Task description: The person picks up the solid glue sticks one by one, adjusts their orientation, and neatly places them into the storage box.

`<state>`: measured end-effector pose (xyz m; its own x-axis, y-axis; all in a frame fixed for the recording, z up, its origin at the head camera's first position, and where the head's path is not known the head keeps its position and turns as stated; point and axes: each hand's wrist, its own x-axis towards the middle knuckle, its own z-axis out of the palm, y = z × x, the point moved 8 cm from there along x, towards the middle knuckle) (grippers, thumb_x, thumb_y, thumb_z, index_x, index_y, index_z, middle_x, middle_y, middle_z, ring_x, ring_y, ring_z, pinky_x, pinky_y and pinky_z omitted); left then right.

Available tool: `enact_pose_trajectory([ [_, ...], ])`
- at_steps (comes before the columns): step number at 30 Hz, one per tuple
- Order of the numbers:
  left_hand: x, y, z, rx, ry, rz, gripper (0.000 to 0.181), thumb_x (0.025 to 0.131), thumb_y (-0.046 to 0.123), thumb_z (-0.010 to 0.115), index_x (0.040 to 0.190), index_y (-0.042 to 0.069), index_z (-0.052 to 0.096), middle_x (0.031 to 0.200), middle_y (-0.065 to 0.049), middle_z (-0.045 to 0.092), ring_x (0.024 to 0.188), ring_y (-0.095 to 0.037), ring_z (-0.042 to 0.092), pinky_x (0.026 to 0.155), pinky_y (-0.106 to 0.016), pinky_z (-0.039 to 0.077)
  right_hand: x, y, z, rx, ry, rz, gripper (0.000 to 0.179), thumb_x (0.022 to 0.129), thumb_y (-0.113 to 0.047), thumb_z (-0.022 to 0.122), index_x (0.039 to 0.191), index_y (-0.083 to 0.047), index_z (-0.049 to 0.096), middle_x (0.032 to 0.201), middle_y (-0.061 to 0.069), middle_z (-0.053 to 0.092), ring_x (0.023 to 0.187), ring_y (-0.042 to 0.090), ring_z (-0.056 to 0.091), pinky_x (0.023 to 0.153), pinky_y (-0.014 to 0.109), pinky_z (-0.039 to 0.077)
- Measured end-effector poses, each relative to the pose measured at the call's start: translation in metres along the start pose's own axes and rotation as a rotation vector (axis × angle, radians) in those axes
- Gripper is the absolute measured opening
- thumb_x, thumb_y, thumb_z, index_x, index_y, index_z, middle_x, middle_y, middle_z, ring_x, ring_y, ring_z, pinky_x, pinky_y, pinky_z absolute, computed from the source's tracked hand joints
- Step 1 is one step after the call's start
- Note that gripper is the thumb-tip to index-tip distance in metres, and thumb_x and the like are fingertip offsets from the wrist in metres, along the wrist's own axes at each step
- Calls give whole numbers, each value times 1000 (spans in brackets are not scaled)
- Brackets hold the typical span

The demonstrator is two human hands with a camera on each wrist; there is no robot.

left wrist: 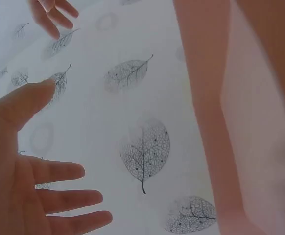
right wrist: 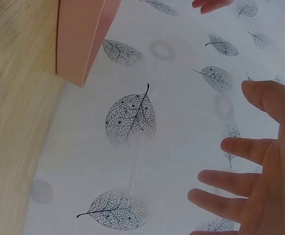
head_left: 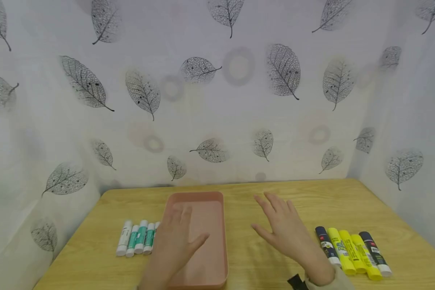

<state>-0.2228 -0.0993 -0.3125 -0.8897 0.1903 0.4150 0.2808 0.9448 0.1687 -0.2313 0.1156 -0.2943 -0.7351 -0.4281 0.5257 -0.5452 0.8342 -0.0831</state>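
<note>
My left hand (head_left: 175,241) hovers over the pink tray (head_left: 225,237), fingers spread and holding nothing. To the tray's right, my right hand (head_left: 284,229) is raised above the table, its fingers also spread with nothing in them. Left of the tray lies a row of white and green glue sticks (head_left: 140,237), partly hidden by my left hand. Beyond my right wrist is a second row, with yellow glue sticks (head_left: 352,250) between a dark blue one (head_left: 327,245) and a black one (head_left: 375,253). Both wrist views show the fingers straight and apart.
The wooden table (head_left: 333,201) has its back edge against a white curtain (head_left: 232,112) printed with grey leaves. The curtain also closes off both sides. A black strap (head_left: 297,282) shows at the right wrist by a beige sleeve (head_left: 331,282).
</note>
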Motion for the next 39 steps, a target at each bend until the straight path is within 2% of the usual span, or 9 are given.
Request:
enact_pose_trajectory([
  [2,-1,3,4,-34,-33,-2,72,77,52,59,121,-4,47,118,-19,47,108,-32,45,86,-46,40,1,-1,-2,5,26,-14,61,77,-39,63,126,-8,45,123,19,45,110,32,43,88,53,34],
  [8,-6,12,27,-147,-250,-76,62,80,51,55,114,-1,53,108,-14,56,98,-28,54,81,-44,44,1,-1,-4,7,42,-6,56,78,-35,64,123,-6,48,119,19,49,105,35,47,85,51,38],
  [12,-10,18,43,-225,-345,-100,56,79,47,59,106,-2,57,100,-15,59,93,-30,56,77,-45,45,1,-1,-4,6,36,-3,54,78,-33,65,121,-4,50,118,19,50,105,35,48,85,51,39],
  [19,-18,27,67,-309,-493,-114,49,78,44,59,98,-1,60,85,-7,60,79,-23,58,70,-43,47,1,-2,-2,20,12,-1,52,78,-32,66,119,-3,51,116,20,52,103,36,49,84,50,40],
  [23,-23,32,72,-323,-494,-70,43,81,45,55,85,2,60,70,-1,55,63,-16,53,60,-35,46,0,-1,0,22,-7,11,52,78,-32,65,119,-4,51,117,20,51,103,36,49,84,50,40],
  [27,-27,38,73,-351,-473,-19,37,81,43,56,68,9,53,54,3,42,47,-10,39,46,-27,38,0,-1,2,22,-18,17,52,78,-33,65,119,-4,51,117,20,51,104,36,49,84,50,41],
  [31,-29,43,76,-357,-490,-9,36,80,40,58,65,8,52,53,3,42,45,-9,38,44,-26,37,0,-1,2,24,-18,11,52,79,-32,65,119,-3,51,117,20,51,103,36,49,83,50,41],
  [35,-32,46,80,-385,-527,-36,35,80,40,60,64,10,51,53,3,43,45,-10,39,44,-26,36,0,-2,2,20,-24,10,52,78,-32,65,119,-3,52,117,20,50,103,36,50,83,50,42],
  [39,-32,48,82,-432,-520,-32,32,79,37,62,61,14,48,52,5,42,44,-9,38,43,-25,35,0,-1,4,19,-38,19,52,79,-33,65,120,-4,51,118,20,50,104,35,49,82,50,42],
])
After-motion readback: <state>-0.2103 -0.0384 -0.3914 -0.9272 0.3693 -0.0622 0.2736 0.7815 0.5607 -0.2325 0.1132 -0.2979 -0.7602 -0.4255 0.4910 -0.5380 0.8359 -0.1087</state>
